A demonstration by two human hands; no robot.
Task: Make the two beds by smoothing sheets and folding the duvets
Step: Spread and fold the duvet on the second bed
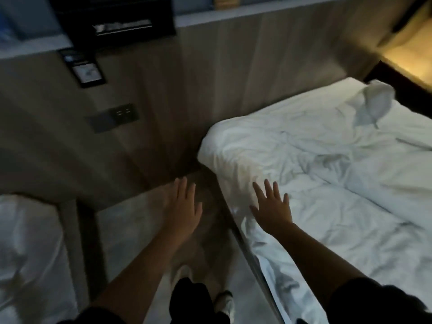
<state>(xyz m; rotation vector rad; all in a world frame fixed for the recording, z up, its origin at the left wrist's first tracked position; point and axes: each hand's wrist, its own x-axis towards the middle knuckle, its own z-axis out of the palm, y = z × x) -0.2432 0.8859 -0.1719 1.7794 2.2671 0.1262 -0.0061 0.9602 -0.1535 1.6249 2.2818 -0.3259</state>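
2 hands in view, both released: fingers straight & spread, holding nothing. L hand hung palm down over the strip of floor btw the 2 beds. R hand was just beside it, over the near edge of the R bed; whether it touched the cloth or sat just above it, couldn't tell.

1 rumpled white duvet lay ahead and to the right of the R hand, creased all over, w/ 1 corner poking up well beyond the fingertips. White sheet spilled over the bed's side under the R forearm. 2nd bed sat left of the L arm, white bedding on it, blurred.

Beyond both hands: wood wall panel, 1 dark socket plate, 1 small framed card, 1 big dark screen above it. 1 white shoe plainly seen on the floor btw the forearms.
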